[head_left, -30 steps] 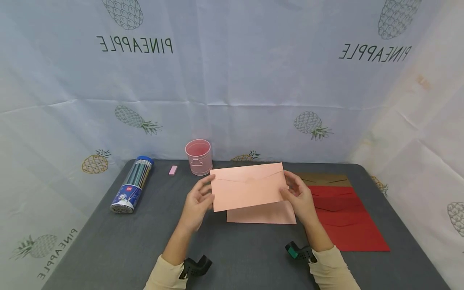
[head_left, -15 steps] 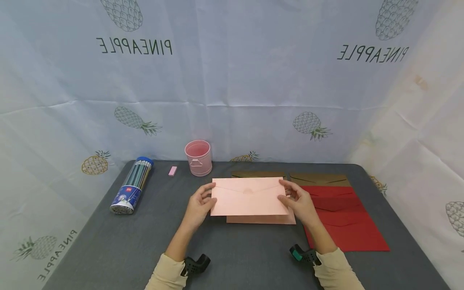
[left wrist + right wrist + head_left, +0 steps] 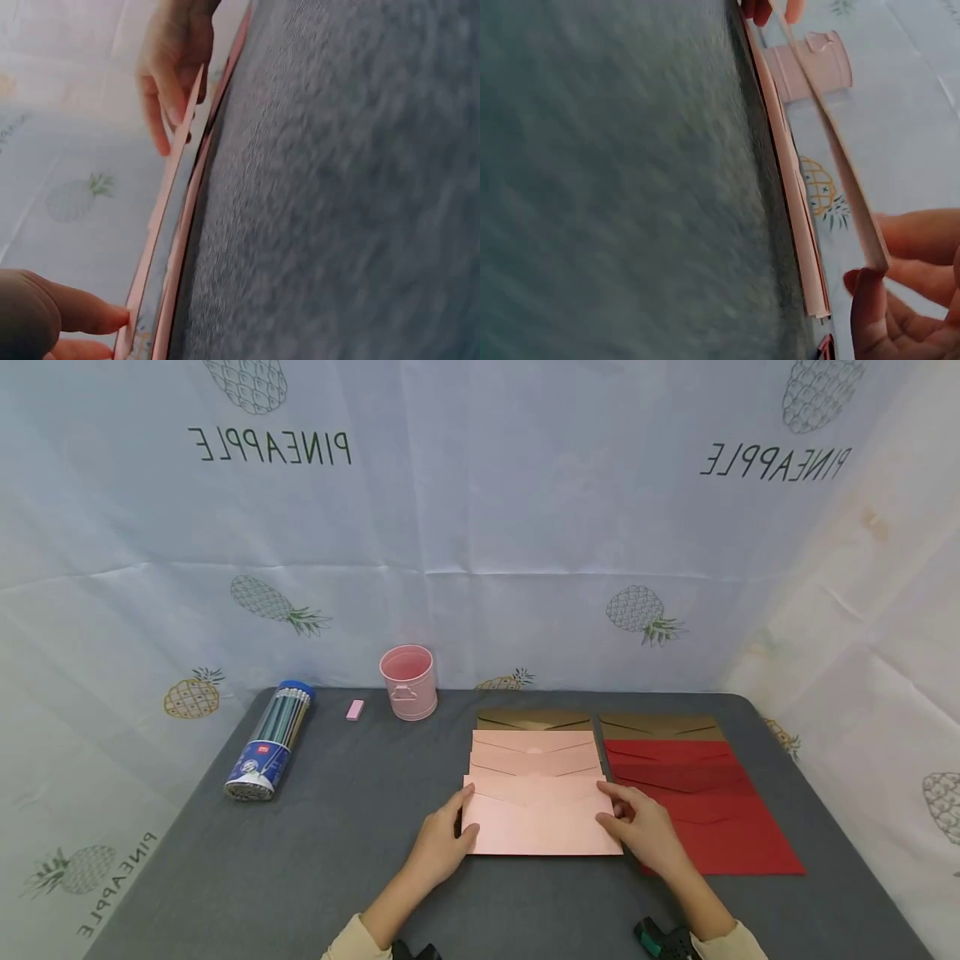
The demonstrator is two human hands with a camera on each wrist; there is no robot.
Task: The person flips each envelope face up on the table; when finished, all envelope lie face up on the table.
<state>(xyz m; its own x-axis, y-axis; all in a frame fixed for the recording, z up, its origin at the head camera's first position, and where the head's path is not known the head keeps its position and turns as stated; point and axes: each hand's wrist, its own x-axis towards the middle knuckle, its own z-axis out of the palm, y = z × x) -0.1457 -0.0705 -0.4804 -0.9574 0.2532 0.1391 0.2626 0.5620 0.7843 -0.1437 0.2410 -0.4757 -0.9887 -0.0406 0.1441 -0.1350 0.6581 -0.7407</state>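
Note:
Both hands hold a pink envelope (image 3: 542, 822) by its short sides, flap side up. My left hand (image 3: 437, 845) pinches its left edge and my right hand (image 3: 643, 828) pinches the right edge. In the left wrist view a thin gap separates the held envelope (image 3: 171, 169) from the pink ones below. From the right wrist view, the envelope (image 3: 832, 139) tilts away from the stack (image 3: 787, 172). Behind it, overlapping pink envelopes (image 3: 534, 742) show their flaps, and a gold-brown envelope (image 3: 534, 719) peeks out at the back.
On the right, overlapping red envelopes (image 3: 720, 827) lie in front of another gold-brown envelope (image 3: 660, 727). A pink bucket (image 3: 408, 685), a small pink block (image 3: 356, 710) and a tube of pencils (image 3: 270, 743) stand or lie at the back left. A patterned curtain backs the table.
The hands have brought the pink envelope down and toward the person, from above the stack to its front. More of the pink envelopes and the gold-brown one behind are now visible.

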